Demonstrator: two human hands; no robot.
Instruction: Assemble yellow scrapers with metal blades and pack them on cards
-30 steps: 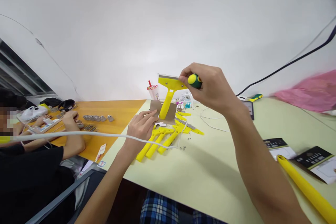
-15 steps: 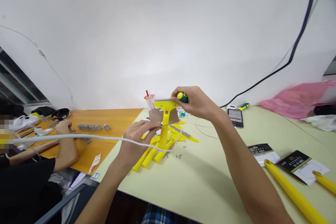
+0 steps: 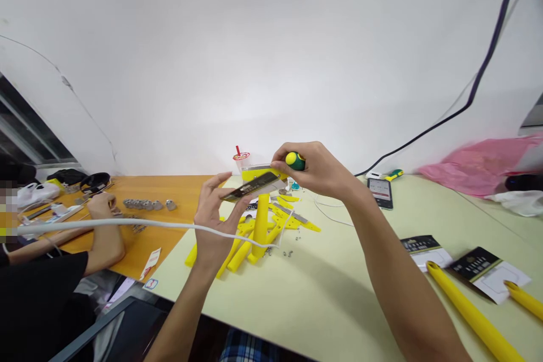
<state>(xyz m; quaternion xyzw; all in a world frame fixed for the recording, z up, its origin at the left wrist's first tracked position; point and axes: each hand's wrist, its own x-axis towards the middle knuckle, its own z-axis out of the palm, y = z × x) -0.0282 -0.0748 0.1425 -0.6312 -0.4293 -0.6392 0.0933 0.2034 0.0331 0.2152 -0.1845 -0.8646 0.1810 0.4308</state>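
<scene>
Two hands at work above a pale table, as seen by an observer in the room. The right hand has its thumb and fingertips closed on one end of the head of a yellow scraper; a green-and-yellow handle is tucked in the same hand. From this grip the scraper's head extends leftward, and its shaft hangs below and to the left, the long axis near upright with a slight lean.

The left hand, lower and to the left of the right grip, pinches a dark printed card by one end between thumb and fingers. Note the chief relation: the card slants up and to the right from the left grip, its long axis cutting across that of the scraper. It covers part of the scraper's head and neck, its far end lying just below the right fingertips. Whether card and scraper touch cannot be told. The right hand is nearer the head; the left thumb is nearer the upper shaft.

Beneath the two grips lie further yellow scrapers, with small screws to their right. A white cable crosses in front of the left hand.
</scene>
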